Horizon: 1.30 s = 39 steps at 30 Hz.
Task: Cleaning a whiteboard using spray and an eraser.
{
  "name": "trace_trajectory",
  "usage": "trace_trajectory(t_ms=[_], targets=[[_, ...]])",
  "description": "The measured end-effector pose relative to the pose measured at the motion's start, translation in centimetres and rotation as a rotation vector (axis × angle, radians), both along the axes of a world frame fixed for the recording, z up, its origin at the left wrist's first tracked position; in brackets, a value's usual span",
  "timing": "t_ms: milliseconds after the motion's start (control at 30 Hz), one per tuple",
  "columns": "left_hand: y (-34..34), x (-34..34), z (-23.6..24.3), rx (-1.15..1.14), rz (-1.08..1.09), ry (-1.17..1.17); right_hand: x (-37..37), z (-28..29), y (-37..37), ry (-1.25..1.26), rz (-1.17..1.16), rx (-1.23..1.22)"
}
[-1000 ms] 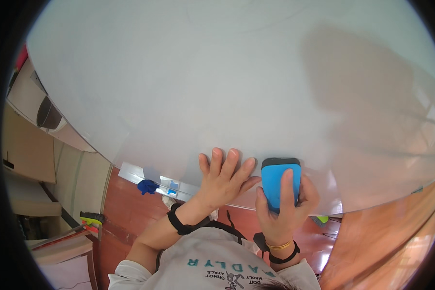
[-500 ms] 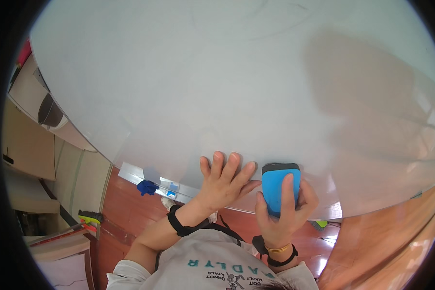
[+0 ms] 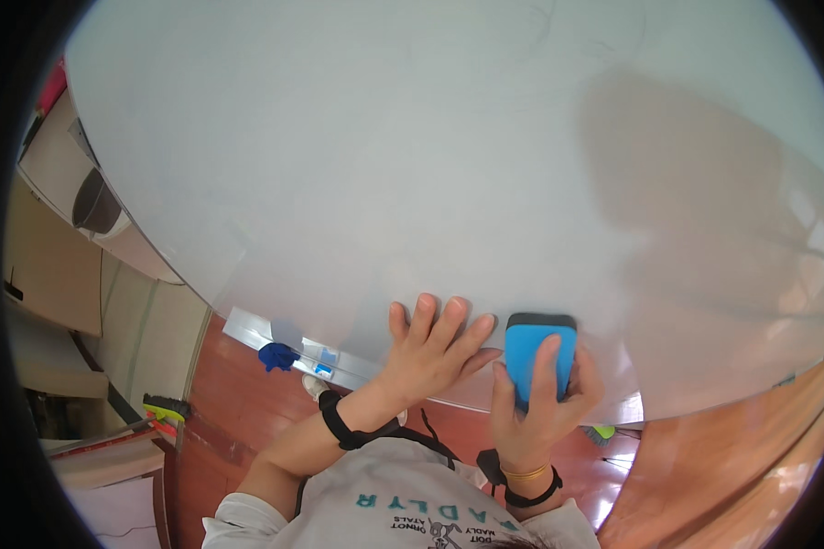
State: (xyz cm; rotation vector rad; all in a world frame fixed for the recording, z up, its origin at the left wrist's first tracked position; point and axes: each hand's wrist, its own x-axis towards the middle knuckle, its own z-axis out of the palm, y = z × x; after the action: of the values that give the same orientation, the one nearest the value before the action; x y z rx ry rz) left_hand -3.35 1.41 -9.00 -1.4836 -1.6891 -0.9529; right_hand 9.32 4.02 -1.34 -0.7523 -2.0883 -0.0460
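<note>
My right hand grips a whiteboard eraser with a blue back and a dark front edge. One finger lies along its top while the thumb and other fingers hold its sides. The eraser rests against the glossy white board, near its lower edge. Just left of it, my left hand presses on the board with fingers spread, holding nothing. Faint dark curved marks show high up on the board, and a large shadow falls across its right side.
Along the board's lower edge runs a metal tray with a dark blue item at it. A green-and-black brush lies at the left, above a reddish floor. An orange curtain hangs at the lower right.
Both hands have shifted slightly to the right, the eraser moving with my right hand. The grip on the eraser and the spread of my left fingers look much the same.
</note>
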Motion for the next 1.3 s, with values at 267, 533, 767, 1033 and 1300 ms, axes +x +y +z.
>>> trace_trajectory(t_ms=[267, 533, 767, 1033, 1300], targets=[[-0.3, 0.2, -0.1, -0.001, -0.019, -0.029, 0.4, -0.1, -0.7, -0.085, -0.004, 0.015], [0.1, 0.1, -0.1, 0.022, -0.009, -0.012, 0.0, 0.2, -0.5, -0.061, -0.002, 0.023], [0.0, -0.1, -0.2, 0.018, -0.016, -0.015, 0.3, -0.2, -0.7, -0.146, -0.011, 0.016], [0.0, -0.1, -0.3, 0.053, -0.025, -0.028, 0.3, 0.4, -0.7, -0.102, -0.133, 0.091], [0.2, 0.0, -0.3, 0.038, -0.009, 0.03, 0.5, 1.0, -1.0, -0.101, -0.172, 0.089]])
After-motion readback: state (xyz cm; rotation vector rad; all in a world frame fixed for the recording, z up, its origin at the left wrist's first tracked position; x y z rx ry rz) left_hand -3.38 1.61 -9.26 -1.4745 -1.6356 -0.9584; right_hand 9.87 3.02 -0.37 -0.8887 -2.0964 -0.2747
